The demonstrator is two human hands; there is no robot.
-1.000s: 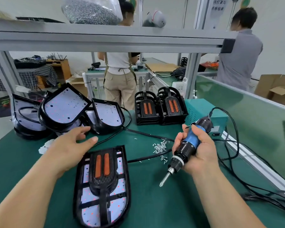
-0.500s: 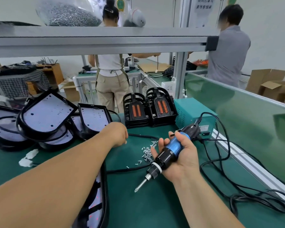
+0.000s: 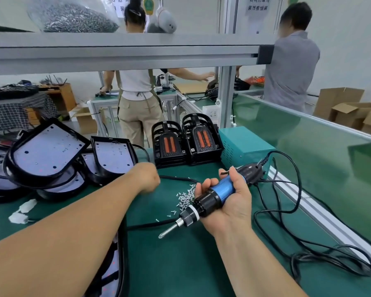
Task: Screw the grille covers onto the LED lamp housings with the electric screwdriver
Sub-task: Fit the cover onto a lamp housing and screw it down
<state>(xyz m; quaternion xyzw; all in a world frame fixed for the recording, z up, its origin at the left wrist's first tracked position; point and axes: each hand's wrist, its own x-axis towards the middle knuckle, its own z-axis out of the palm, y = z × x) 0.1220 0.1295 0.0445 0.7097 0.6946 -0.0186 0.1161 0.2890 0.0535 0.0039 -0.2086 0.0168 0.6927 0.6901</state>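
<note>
Screws (image 3: 185, 197) look light and slippery, best pinched singly by fingertips; the right hand (image 3: 230, 205) wraps the screwdriver (image 3: 222, 188), while the left hand (image 3: 147, 177) hides its fingers, hold unknown.

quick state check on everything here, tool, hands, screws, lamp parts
electric screwdriver, held in right hand, bit free, pointing down-left
left hand, by the screws, fingers hidden
screws, loose heap on the mat
grille covers, two stacks, unfitted
lamp housings, piled at left, no grilles
</note>
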